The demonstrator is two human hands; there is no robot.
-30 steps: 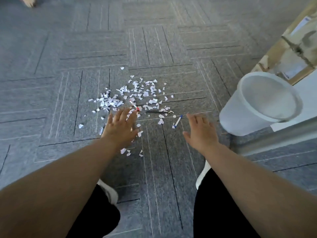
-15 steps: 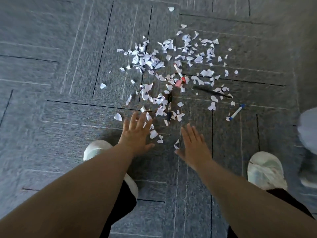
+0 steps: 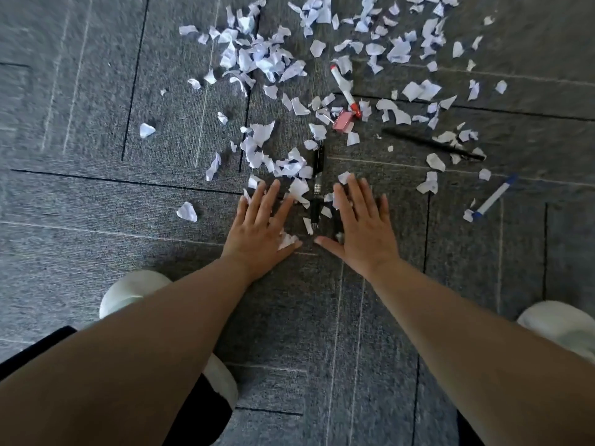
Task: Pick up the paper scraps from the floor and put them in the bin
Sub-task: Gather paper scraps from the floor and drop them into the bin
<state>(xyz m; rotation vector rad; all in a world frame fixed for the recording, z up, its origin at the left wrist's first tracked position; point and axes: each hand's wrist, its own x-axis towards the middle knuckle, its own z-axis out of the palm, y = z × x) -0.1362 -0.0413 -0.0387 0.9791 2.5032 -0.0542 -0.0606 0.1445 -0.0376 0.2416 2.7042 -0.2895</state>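
Note:
Several white paper scraps (image 3: 257,59) lie scattered across the grey carpet, from the top of the view down to my hands. My left hand (image 3: 260,226) is spread flat, palm down, at the near edge of the pile, with a scrap (image 3: 286,241) showing under its thumb. My right hand (image 3: 363,226) lies flat beside it, fingers straight, with small scraps around its fingertips. Between the two hands lies a black pen (image 3: 317,175). The bin is out of view.
Mixed in with the scraps are a red-capped marker (image 3: 344,88), a pink clip (image 3: 343,120), a long black pen (image 3: 431,143) and a blue-tipped pen (image 3: 492,196). My white shoes (image 3: 135,291) (image 3: 560,326) stand on the carpet at either side.
The view has dropped closer to the floor. Both hands have moved forward to the near edge of the scraps and come down flat. The bin left the view earlier.

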